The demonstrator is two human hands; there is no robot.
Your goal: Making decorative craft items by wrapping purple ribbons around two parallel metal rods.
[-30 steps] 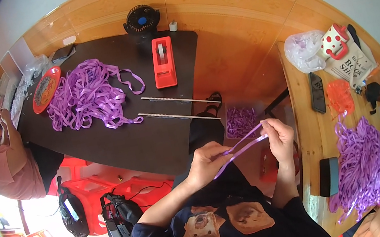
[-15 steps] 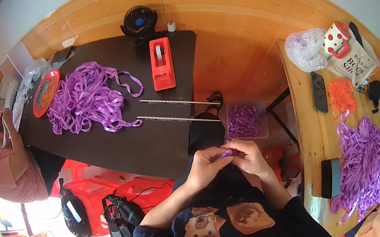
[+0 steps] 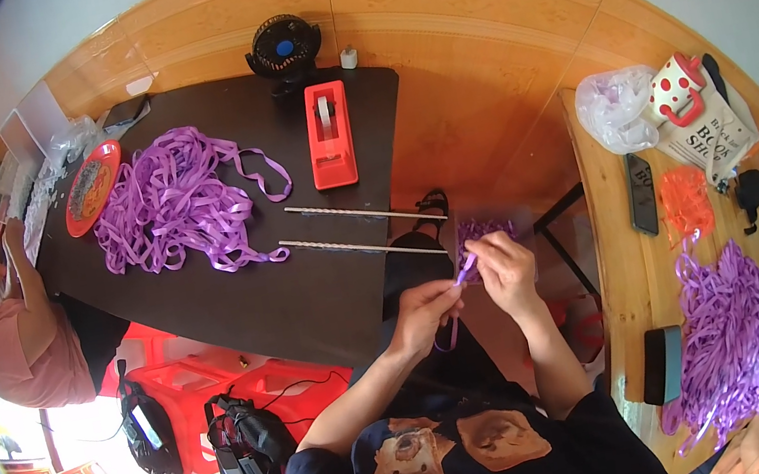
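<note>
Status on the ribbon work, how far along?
Done: some purple pieces sit in the small bin past the hands. In hand: left hand and right hand pinch one purple ribbon strip. Left: a big ribbon pile on the dark table.

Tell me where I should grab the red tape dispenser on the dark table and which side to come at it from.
Grip the red tape dispenser across its two long flat sides, near the middle of the body, coming straight down from above. It lies flat on the dark table as a long narrow block, so the long sides probably sit close enough for one hand. Purple ribbon lies loose to its left; the right side looks clearer.
</note>
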